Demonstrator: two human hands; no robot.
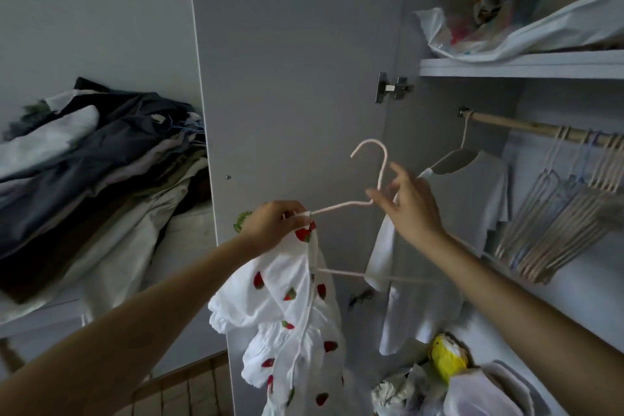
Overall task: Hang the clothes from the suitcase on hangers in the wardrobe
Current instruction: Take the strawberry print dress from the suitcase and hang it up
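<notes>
My left hand (275,223) pinches the strap of a white garment with red strawberries (293,314) against the left arm of a pale pink hanger (341,205). The garment hangs down below that hand. My right hand (410,204) pinches the hanger at the base of its hook. The hanger is held in front of the open wardrobe door (297,61). A wooden rail (526,127) runs inside the wardrobe, with a white top on a hanger (469,192) at its left end.
Several empty hangers (567,213) bunch on the rail at right. A shelf (520,66) above holds a plastic bag of fabrics (513,10). Bags and a yellow object (447,356) lie on the wardrobe floor. A pile of dark and pale clothes (91,172) sits at left.
</notes>
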